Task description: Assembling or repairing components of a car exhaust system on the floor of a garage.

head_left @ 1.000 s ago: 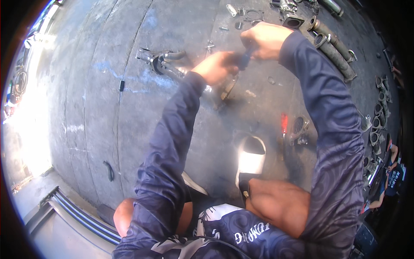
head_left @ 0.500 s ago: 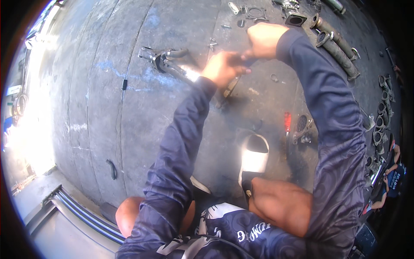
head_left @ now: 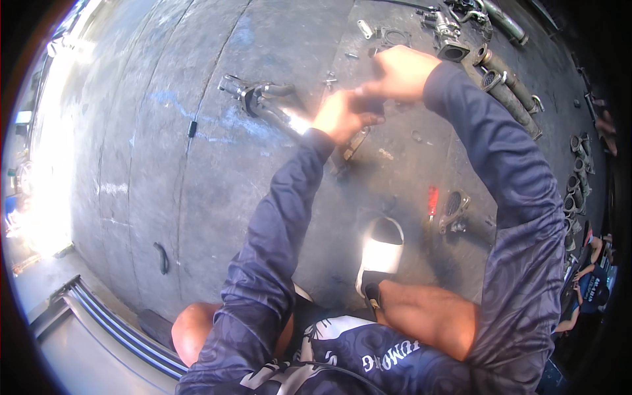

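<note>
- A person's left hand (head_left: pixel 341 118) curls around a small dark part (head_left: pixel 373 104) above a concrete floor (head_left: pixel 217 197), fingers and thumb closing from either side.
- The right hand (head_left: pixel 403 74) meets it from the far side, fingers bent; blur hides whether they pinch the part or merely rest against it.
- Compact enough for a fingertip grip, the part looks light and probably stiff; its surface is too blurred to judge slipperiness. The exposed middle, between the hands, appears the likeliest hold.
- Beyond the left wrist lies a metal pipe assembly (head_left: pixel 273 104), seemingly heavy and rigid, best lifted along its tube.
</note>
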Motion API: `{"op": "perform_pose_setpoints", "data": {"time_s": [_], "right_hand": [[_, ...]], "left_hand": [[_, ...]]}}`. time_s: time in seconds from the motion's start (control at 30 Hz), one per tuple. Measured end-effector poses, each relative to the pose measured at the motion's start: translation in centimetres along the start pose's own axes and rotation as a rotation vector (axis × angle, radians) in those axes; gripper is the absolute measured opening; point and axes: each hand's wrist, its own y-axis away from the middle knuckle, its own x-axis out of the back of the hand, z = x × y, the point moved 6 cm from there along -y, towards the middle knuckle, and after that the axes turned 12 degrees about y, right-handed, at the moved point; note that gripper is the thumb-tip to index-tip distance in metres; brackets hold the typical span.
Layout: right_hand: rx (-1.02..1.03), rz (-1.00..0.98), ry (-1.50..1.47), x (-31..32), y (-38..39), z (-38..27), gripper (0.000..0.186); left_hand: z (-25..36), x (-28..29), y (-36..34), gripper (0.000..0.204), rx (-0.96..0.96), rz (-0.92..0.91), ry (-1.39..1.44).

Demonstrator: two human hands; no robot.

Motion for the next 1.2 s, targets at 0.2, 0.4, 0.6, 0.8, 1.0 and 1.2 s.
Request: {"op": "perform_pose_setpoints", "data": {"time_s": [0.2,0.4,0.6,0.8,1.0,1.2], "right_hand": [[0.136,-0.162,0.282,-0.2,0.3,0.1,0.023],[0.376,0.067,0.3,-1.8,0.3,-0.6,0.03],[-0.256,-0.409,-0.055,-2.7,1.4,2.3,0.025],[0.476,0.138,0.601,-2.8,3.2,-1.9,0.029],[-0.078,-0.328,-0.002,-2.6,1.3,1.4,0.047],[0.185,-0.185,0.624,-2.7,1.0,-1.0,0.025]], "left_hand": [[0.7,-1.2,-0.5,0.04,0.006,-0.045,-0.094],[-1.0,0.0,-0.1,0.048,-0.099,-0.003,0.071],[0.4,-1.8,0.1,0.052,-0.076,0.034,-0.009],[-1.4,-2.4,-0.6,0.034,-0.167,-0.273,0.049],[-1.4,-2.4,-0.3,0.05,-0.074,-0.113,0.096],[-2.3,-0.3,1.5,0.058,-0.052,0.028,0.137]]}}
